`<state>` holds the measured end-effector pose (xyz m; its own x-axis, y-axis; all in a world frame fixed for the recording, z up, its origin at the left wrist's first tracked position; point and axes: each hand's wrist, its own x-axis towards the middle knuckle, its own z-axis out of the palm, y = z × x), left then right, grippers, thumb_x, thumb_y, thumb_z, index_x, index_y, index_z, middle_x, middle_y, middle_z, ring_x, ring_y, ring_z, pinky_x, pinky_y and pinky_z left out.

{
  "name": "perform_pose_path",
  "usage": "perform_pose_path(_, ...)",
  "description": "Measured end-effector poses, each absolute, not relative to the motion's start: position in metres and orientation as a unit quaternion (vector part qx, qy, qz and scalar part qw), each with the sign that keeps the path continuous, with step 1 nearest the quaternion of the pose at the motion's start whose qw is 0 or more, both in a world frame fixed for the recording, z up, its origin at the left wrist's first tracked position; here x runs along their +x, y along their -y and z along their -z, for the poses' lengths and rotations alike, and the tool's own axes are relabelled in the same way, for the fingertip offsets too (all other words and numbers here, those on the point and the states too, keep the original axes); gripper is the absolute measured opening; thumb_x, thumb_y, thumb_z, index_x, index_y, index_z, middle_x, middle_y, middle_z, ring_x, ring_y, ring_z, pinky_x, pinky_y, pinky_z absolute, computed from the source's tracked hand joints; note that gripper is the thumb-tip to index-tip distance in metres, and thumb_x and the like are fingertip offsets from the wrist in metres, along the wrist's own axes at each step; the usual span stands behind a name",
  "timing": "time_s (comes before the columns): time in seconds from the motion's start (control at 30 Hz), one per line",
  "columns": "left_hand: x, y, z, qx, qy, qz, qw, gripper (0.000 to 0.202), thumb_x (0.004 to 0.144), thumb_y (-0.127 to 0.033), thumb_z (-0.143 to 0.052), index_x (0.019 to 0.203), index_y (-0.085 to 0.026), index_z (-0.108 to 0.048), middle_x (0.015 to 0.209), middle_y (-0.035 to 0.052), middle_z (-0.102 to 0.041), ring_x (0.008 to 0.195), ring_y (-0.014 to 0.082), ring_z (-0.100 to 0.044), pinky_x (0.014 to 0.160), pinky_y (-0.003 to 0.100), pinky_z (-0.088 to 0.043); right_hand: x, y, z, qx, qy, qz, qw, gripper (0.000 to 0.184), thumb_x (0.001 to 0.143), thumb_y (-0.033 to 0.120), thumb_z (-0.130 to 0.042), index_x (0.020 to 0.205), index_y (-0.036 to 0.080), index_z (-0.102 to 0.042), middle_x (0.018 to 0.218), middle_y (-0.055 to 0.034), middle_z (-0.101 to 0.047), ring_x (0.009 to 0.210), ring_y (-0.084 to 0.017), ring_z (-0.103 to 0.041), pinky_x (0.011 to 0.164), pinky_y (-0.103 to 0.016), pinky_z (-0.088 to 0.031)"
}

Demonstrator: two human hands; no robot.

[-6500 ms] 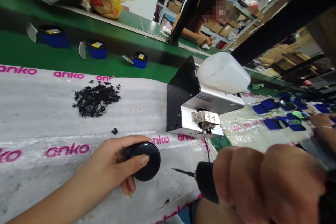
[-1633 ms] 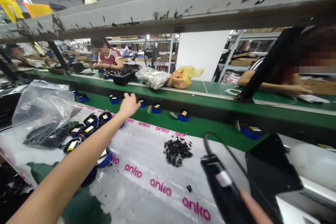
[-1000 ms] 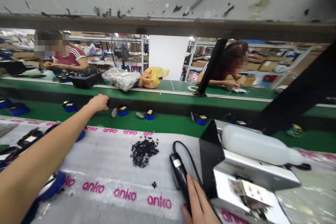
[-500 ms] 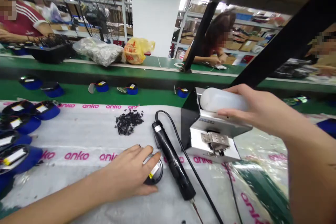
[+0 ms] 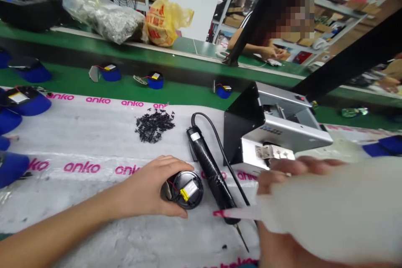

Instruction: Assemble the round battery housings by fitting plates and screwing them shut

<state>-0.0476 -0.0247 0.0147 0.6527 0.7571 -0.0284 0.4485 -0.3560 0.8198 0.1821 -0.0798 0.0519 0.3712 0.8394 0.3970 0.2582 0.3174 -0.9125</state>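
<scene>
My left hand [image 5: 147,188] grips a round black part [image 5: 186,183] lying on the white "anko" plastic sheet [image 5: 81,142]; its open face shows a yellow piece and red wires. My right hand [image 5: 282,171] holds a translucent white squeeze bottle [image 5: 333,209], blurred and close to the camera. The bottle's red-tipped nozzle [image 5: 232,213] points left toward the round part. A black electric screwdriver [image 5: 209,173] with its cord lies on the sheet between the two hands.
A silver and black metal machine [image 5: 270,130] stands right of the screwdriver. A pile of small black parts [image 5: 153,124] lies on the sheet. Blue round units [image 5: 155,80] ride the green conveyor [image 5: 78,83]; more sit at the left edge. Other people work beyond it.
My right hand has lifted the white bottle off the machine and brought it down near the round part. My left hand keeps hold of the round part. The view has tilted downward.
</scene>
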Motion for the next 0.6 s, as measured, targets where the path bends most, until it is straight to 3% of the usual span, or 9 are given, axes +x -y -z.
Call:
perform_pose_path(0.13, -0.047, 0.024, -0.018, 0.802, -0.358, -0.179, 0.443, 0.06, 0.065, -0.027, -0.089, 0.119, -0.029, -0.064, 0.116, -0.0018, -0.071, 0.111, 0.0237, -0.062, 0.097, 0.035, -0.048, 0.141, 0.088, -0.039, -0.447, 0.373, -0.364, 0.727, 0.074, 0.066, 0.075, -0.074, 0.126, 0.036, -0.058, 0.117, -0.0021, -0.055, 0.094, -0.02, -0.061, 0.085, -0.033, -0.058)
perform_pose_path(0.27, -0.048, 0.022, -0.021, 0.791, -0.365, -0.166, 0.462, 0.065, 0.065, -0.025, -0.089, 0.125, -0.032, -0.063, 0.118, -0.0034, -0.071, 0.113, 0.0247, -0.061, 0.098, 0.035, -0.047, 0.129, 0.076, -0.042, -0.434, 0.389, -0.359, 0.729, 0.069, 0.071, 0.066, -0.078, 0.129, 0.04, -0.054, 0.119, -0.0009, -0.054, 0.099, -0.019, -0.061, 0.092, -0.035, -0.056)
perform_pose_path(0.4, -0.049, 0.021, -0.018, 0.789, -0.349, -0.18, 0.473, 0.066, 0.065, -0.026, -0.089, 0.125, -0.031, -0.063, 0.116, -0.0044, -0.071, 0.111, 0.0236, -0.061, 0.096, 0.034, -0.046, 0.124, 0.064, -0.04, -0.39, 0.376, -0.371, 0.754, 0.064, 0.068, 0.051, -0.087, 0.122, 0.032, -0.059, 0.11, 0.0004, -0.059, 0.093, -0.015, -0.065, 0.085, -0.028, -0.06)
perform_pose_path(0.6, -0.05, 0.019, -0.014, 0.798, -0.314, -0.183, 0.481, 0.066, 0.068, -0.033, -0.089, 0.127, -0.027, -0.061, 0.119, -0.0014, -0.071, 0.112, 0.025, -0.061, 0.099, 0.035, -0.043, 0.121, 0.058, -0.034, -0.372, 0.355, -0.39, 0.764, 0.059, 0.066, 0.049, -0.089, 0.115, 0.029, -0.064, 0.102, 0.0012, -0.065, 0.086, -0.015, -0.068, 0.083, -0.029, -0.062)
